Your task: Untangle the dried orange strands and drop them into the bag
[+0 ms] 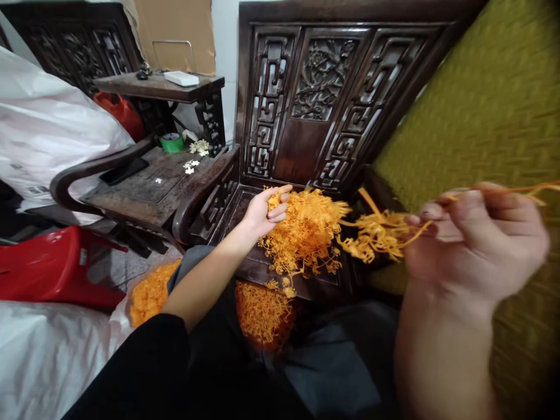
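A heap of orange, curly, plastic-looking pieces (306, 233) lies on the seat of a dark carved wooden chair (301, 146). My left hand (265, 213) rests at the heap's left side, fingers apart and loosely bent, with a bit of orange showing near the palm. Raised at the right, my right hand (475, 239) pinches thin orange strands. From its fingers a tangled orange cluster (380, 233) stretches left toward the heap; whether it still joins the heap I cannot tell. Below the seat edge, between my legs, sits more of the orange material (265, 312).
Another orange-filled bag (151, 291) is left of my leg, near a red plastic stool (48, 262). White sacks (52, 116) stand at the left. A second wooden chair (149, 181) holds green tape (172, 142) and small white pieces (191, 167). Woven yellow-green material (490, 111) is at right.
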Available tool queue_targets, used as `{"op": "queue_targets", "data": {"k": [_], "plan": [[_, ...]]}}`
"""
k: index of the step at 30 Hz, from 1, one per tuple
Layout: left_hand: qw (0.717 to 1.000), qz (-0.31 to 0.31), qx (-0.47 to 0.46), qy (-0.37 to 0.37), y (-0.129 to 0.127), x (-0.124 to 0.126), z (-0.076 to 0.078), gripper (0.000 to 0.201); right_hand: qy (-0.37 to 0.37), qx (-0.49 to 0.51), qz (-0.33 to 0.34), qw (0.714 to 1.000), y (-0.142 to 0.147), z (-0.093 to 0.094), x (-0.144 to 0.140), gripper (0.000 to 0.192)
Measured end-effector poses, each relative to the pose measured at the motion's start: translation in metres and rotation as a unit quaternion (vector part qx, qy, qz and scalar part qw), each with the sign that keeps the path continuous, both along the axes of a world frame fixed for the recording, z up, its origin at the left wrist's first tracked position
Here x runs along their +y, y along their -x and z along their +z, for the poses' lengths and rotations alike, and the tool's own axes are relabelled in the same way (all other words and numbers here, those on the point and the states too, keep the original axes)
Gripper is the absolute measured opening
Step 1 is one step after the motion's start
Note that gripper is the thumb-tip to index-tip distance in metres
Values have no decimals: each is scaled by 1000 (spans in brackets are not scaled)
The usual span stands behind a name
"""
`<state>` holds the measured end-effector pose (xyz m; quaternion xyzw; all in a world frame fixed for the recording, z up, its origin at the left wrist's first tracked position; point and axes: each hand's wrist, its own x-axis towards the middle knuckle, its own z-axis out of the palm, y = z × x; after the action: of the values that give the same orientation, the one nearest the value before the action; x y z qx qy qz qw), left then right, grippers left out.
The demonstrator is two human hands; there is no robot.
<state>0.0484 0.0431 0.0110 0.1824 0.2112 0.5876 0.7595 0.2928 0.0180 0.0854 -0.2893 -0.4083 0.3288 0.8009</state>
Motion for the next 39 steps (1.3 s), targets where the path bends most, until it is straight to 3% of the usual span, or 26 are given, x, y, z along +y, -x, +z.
{"op": "queue_targets", "data": {"k": [4,7,9,11,14,16,19,22,25,28,31,33,35,37,39], "plan": [[995,-20,72,-73,-8,-46,28,30,20,18,81,996,6,-4,-13,21],[982,-43,158,-96,-8,-68,43,20,54,19,129,990,8,-2,-18,22],[972,-37,217,-86,-7,-75,53,18,74,36,158,984,13,2,-17,23],[966,-12,250,-64,-3,-77,64,35,90,53,180,978,19,5,-12,21],[970,19,240,-29,5,-76,77,57,103,56,208,971,33,9,-4,16],[974,47,220,-20,13,-77,82,60,107,54,220,968,42,8,0,16],[971,95,218,-39,30,-79,76,45,109,61,218,968,53,4,5,19],[963,125,233,-50,47,-75,57,28,114,87,198,970,55,-3,10,22],[947,148,283,-26,54,-60,34,40,123,114,177,970,48,-11,13,25],[919,107,380,-15,43,-41,20,64,135,119,159,971,37,-18,11,30],[855,93,502,-90,28,-29,21,72,154,108,152,970,27,-23,4,34],[766,131,597,-198,21,-26,28,69,163,85,157,970,23,-25,-3,35],[657,151,668,-314,16,-28,37,64,173,53,167,969,19,-27,-12,34],[567,117,705,-410,10,-32,43,72,190,34,184,964,17,-26,-22,34],[496,51,726,-475,2,-37,42,88,212,32,214,953,16,-24,-33,36]]}}
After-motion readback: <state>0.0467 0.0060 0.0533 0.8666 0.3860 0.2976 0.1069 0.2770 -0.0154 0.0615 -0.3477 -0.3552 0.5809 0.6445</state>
